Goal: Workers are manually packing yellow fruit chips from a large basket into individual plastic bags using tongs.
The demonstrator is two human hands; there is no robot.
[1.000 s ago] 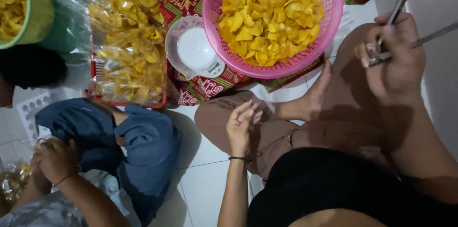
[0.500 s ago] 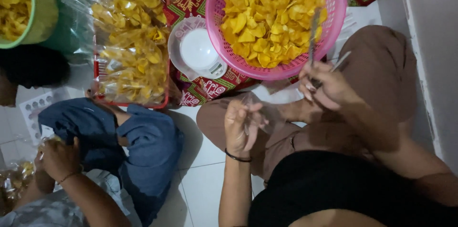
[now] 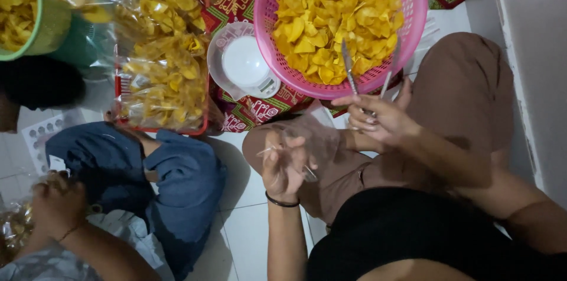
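Tongs [image 3: 369,77] are being gripped in the right hand [image 3: 378,121], tips resting at the near rim of the pink basket [image 3: 413,15] of yellow chips [image 3: 336,15], while the left hand [image 3: 284,166] is pinching open a clear plastic bag [image 3: 313,136] over the lap just below it.

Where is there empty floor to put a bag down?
Bare white floor shows between the other person's blue trousers and the left hand. Up top it is crowded: pink basket, white scale, red tray, green bowl.
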